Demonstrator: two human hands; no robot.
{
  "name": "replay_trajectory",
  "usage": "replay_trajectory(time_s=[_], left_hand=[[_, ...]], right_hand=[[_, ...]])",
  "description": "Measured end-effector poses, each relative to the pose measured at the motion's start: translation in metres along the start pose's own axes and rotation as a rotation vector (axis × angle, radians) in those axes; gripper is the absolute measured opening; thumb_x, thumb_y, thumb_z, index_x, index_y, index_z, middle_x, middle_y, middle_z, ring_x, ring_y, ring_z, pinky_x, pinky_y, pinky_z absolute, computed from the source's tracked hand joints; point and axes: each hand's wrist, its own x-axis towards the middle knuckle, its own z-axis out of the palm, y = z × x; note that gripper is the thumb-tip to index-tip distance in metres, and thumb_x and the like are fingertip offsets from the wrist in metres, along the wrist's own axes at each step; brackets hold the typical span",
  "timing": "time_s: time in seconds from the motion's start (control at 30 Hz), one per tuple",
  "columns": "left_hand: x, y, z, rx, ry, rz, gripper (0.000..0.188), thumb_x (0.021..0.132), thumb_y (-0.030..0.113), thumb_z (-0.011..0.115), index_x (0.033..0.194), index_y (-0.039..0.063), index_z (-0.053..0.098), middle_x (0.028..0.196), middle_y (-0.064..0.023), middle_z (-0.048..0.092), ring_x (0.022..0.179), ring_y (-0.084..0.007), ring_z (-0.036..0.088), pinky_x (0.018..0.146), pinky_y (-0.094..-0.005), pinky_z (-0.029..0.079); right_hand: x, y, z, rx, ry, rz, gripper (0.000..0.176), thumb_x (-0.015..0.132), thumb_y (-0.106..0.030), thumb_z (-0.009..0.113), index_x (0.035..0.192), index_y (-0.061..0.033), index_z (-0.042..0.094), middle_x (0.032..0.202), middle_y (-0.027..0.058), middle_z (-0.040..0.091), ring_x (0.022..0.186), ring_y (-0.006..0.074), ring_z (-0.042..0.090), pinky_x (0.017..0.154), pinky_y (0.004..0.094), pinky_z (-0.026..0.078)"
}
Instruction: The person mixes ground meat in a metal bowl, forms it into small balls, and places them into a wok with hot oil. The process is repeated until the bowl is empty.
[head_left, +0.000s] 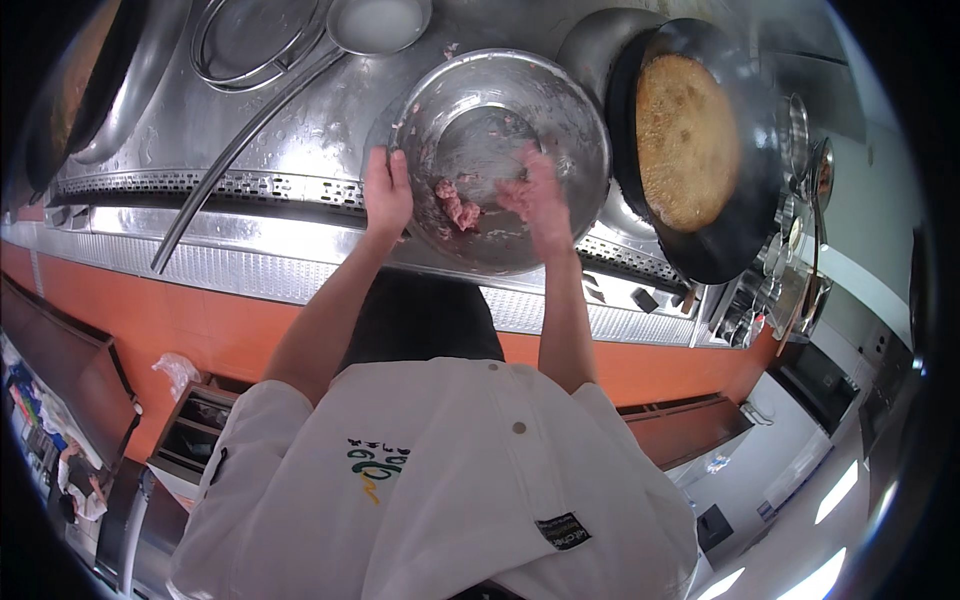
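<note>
A wide stainless steel bowl (559, 112) sits on the steel counter before me. My left hand (387, 195) grips its left rim, with the fingers over the edge. Inside the bowl, at the right, my right hand (546, 206) is blurred by motion. Pink, meat-like matter shows about its fingers, but whether they close on a lump cannot be told. A lump of raw minced meat (456, 206) lies at the bowl's lower left. Small scraps and smears of meat cling to the bowl's wall.
Right of the bowl, a black wok (757, 187) holds bubbling brown oil (686, 142). A ladle (247, 142) with whitish liquid and a metal ring (199, 56) lie to the left. Another wok (52, 150) stands far left. Several utensils and containers (765, 292) stand far right. A person (82, 491) is behind.
</note>
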Motion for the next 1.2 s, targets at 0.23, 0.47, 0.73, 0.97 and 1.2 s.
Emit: replay_trajectory(time_s=[0.23,0.47,0.73,0.97,1.2], left_hand=[[-0.004,-0.009,0.001,-0.038,-0.021,-0.059,0.029,0.104,0.026,0.05,0.116,0.001,0.052,0.103,-0.0238,0.06,0.094,-0.0412,0.058,0.083,-0.045,0.047],[-0.013,0.011,-0.027,0.044,0.038,0.049,0.041,0.096,0.021,0.064,0.127,-0.002,0.049,0.118,-0.0207,0.053,0.108,-0.0347,0.051,0.096,-0.0427,0.041],[-0.07,0.105,-0.004,-0.454,-0.385,-0.223,0.055,0.088,0.016,0.075,0.132,-0.002,0.048,0.124,-0.0115,0.057,0.106,-0.0203,0.058,0.091,-0.034,0.048],[-0.072,0.126,0.034,-0.875,-0.646,-0.64,0.047,0.091,0.016,0.071,0.131,-0.002,0.055,0.124,-0.0079,0.061,0.115,-0.0144,0.058,0.097,-0.0311,0.046],[-0.073,0.104,0.057,-0.824,-0.578,-0.636,0.038,0.093,0.014,0.068,0.128,0.002,0.059,0.122,-0.0065,0.063,0.111,-0.0158,0.06,0.094,-0.0317,0.046]], right_hand=[[-0.005,-0.023,0.034,-0.171,0.092,-0.306,0.063,0.104,-0.054,0.037,0.151,-0.0133,0.032,0.149,0.0059,0.041,0.12,0.0268,0.053,0.095,0.0409,0.049],[-0.004,0.027,0.014,0.803,-0.141,-0.016,0.065,0.099,-0.068,0.033,0.148,-0.0264,0.037,0.156,0.0078,0.033,0.133,0.0472,0.043,0.104,0.0691,0.04],[-0.004,-0.014,0.05,1.319,-0.155,-0.16,0.074,0.085,-0.064,0.065,0.138,-0.0147,0.048,0.151,0.0158,0.04,0.143,0.0431,0.031,0.116,0.0618,0.03],[-0.017,-0.009,0.064,1.431,-0.361,-0.23,0.08,0.088,-0.065,0.061,0.141,-0.0087,0.044,0.153,0.0216,0.036,0.147,0.0423,0.025,0.119,0.0638,0.022],[-0.033,0.013,0.045,1.274,-0.336,-0.241,0.073,0.094,-0.067,0.048,0.147,-0.0161,0.042,0.159,0.0219,0.029,0.148,0.0436,0.022,0.12,0.0594,0.023]])
